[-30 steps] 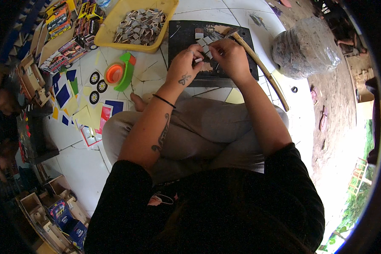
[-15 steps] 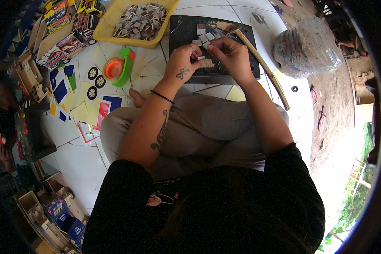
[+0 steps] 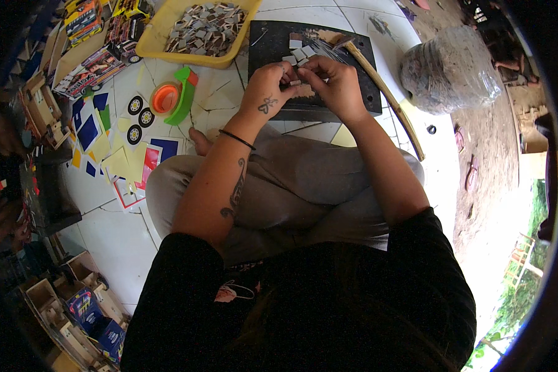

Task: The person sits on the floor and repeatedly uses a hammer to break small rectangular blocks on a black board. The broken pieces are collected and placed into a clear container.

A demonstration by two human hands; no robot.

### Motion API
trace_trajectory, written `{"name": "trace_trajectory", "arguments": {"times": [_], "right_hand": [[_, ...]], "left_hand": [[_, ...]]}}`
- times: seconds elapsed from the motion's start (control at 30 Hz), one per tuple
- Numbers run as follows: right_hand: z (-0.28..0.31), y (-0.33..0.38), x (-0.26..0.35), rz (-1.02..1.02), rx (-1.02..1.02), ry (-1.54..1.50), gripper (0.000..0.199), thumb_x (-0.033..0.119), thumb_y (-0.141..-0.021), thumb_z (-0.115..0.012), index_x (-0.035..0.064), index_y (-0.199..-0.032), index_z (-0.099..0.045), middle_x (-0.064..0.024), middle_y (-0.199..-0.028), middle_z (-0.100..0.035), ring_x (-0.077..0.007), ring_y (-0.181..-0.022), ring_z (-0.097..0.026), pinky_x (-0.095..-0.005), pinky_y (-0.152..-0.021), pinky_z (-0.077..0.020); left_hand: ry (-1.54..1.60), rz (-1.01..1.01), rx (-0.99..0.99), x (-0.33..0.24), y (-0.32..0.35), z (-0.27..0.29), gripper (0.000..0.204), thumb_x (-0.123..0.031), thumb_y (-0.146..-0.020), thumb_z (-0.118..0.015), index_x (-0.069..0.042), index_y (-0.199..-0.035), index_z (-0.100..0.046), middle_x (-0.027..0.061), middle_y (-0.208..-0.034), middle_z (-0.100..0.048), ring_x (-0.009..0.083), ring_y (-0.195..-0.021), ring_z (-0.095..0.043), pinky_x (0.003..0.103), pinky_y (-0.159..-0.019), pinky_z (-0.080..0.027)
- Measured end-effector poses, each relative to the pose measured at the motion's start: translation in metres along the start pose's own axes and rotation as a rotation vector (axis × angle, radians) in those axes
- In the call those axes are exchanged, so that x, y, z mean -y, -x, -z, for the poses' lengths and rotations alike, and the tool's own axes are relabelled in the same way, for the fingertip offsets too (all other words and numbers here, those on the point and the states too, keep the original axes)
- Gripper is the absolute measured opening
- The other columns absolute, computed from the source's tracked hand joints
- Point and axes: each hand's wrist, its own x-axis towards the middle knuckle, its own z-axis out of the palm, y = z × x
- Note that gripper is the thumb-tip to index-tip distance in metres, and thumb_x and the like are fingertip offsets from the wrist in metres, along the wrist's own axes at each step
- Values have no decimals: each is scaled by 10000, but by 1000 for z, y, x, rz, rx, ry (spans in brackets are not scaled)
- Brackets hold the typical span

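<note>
Over the near part of a black block [image 3: 270, 46], my left hand [image 3: 268, 90] is closed in a pinch on a small pale flat piece [image 3: 295, 82], only its edge showing. Facing it, my right hand [image 3: 338, 90] is also closed, thumb and forefinger pinched together; anything between them is too small to make out. Just beyond my fingertips, several small grey square pieces [image 3: 300, 54] lie on the block. A hammer [image 3: 384, 88] with a long wooden handle rests over the block's right side, its head beside a heap of thin dark nail-like bits [image 3: 321, 44].
A yellow tub [image 3: 144, 51] full of small square pieces stands at the far left. Nearer are a green tape dispenser [image 3: 184, 102], toy wheels [image 3: 145, 118] and coloured sheets [image 3: 115, 164]. Toy trucks [image 3: 102, 65] stand further left. A plastic-wrapped bundle [image 3: 449, 71] sits at the right.
My right hand has shifted slightly left, its fingertips closer to the piece in my left hand. My left hand has stayed almost in place, still holding the piece.
</note>
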Motion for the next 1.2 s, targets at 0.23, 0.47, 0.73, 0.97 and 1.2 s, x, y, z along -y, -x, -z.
{"name": "trace_trajectory", "arguments": {"times": [0.23, 0.47, 0.73, 0.97, 1.2], "right_hand": [[-1, -2, 3, 91, 19, 26, 88, 88, -798, -679, 16, -842, -654, -147, -760, -651, -283, -671, -655, -336, -610, -510], [-5, -1, -1, 114, 27, 64, 111, 102, -783, -684, 20, -849, -648, -155, -758, -637, -315, -691, -636, -366, -644, -506], [101, 19, -44, -249, 230, 798, 726, 77, -701, -707, 77, -1343, -368, -221, -1268, -481, -379, -1140, -511, -425, -946, -442], [129, 54, -65, -234, 130, 443, 486, -5, -835, -578, 59, -1275, -380, -209, -1024, -576, -367, -911, -606, -430, -799, -480], [139, 87, 59, -497, 117, 77, 393, 111, -952, -504, 66, -1340, -459, -16, -823, -564, -57, -606, -483, -224, -514, -409]], "left_hand": [[30, -53, -45, -1, 0, 0, 258, -108, -694, -762, 12, -812, -567, 156, -775, -631, 298, -719, -634, 364, -641, -495], [60, -143, -113, -5, 3, 3, 138, -103, -766, -688, 9, -838, -652, 154, -803, -625, 312, -733, -619, 371, -663, -488], [-81, -156, -215, -3, 7, -9, 102, -96, -824, -663, 5, -841, -666, 119, -782, -631, 260, -677, -621, 325, -610, -480], [-109, -209, -269, -2, 7, -15, 114, -110, -837, -651, 2, -855, -665, 119, -784, -635, 267, -661, -614, 334, -590, -476], [-80, -162, -226, -5, 9, -13, 134, -121, -835, -635, 8, -799, -643, 140, -785, -622, 317, -717, -598, 383, -670, -489]]}}
